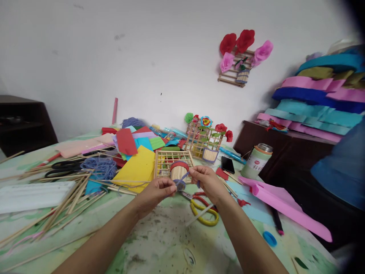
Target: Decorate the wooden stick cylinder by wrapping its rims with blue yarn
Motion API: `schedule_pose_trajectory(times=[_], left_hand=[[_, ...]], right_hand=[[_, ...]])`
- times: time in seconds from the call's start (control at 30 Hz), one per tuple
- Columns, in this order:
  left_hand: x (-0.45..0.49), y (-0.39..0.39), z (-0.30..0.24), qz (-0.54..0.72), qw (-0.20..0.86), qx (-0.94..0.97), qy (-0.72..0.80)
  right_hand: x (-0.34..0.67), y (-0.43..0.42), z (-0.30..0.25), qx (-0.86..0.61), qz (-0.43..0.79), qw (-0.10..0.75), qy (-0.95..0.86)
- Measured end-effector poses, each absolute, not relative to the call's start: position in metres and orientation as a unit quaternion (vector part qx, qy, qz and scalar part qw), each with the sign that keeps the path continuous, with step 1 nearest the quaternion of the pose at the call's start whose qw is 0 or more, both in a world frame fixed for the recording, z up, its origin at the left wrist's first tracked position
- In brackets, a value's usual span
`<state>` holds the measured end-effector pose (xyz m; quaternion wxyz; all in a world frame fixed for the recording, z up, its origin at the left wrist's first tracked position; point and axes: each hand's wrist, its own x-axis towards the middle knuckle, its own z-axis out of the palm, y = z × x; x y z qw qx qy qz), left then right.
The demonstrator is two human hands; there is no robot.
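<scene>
Stick pot (179, 174), red band on top, sits mid-counter (159, 236) between the hands, in front of wooden lattice (173, 153). Left to right: black scissors (64, 167), yarn ball (99, 168), yellow paper (137, 167); left hand (158, 189), grip pinched on purple yarn (185, 177) at pot's near end; yellow-handled scissors (195, 210), near the hands; right hand (207, 180), grip clamped on same yarn, just right of pot; phone (227, 164); jar (256, 161); pink sheet (288, 209).

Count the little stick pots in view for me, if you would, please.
3: a red-banded pot between the left hand and right hand, a second pot on the flowered lattice by the wall, a third pot on the wall-hung lattice. Others may be hidden.
</scene>
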<state>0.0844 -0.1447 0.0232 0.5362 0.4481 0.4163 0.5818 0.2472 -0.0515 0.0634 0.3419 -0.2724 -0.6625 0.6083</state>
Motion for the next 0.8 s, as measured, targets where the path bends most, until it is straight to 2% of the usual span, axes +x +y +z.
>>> schedule_pose_trajectory(times=[0.23,0.4,0.6,0.8], left_hand=[[0.085,-0.146,0.025,0.595,0.504,0.437,0.449],[0.083,-0.144,0.022,0.582,0.496,0.456,0.455],[0.083,-0.141,0.017,0.566,0.482,0.483,0.462],[0.09,-0.142,0.017,0.583,0.497,0.461,0.447]], right_hand=[[0.246,-0.053,0.068,-0.292,0.555,0.35,-0.696],[0.245,-0.06,0.074,-0.311,0.477,0.328,-0.754],[0.238,-0.073,0.066,-0.239,0.483,0.243,-0.807],[0.234,-0.075,0.063,-0.27,0.38,0.244,-0.851]])
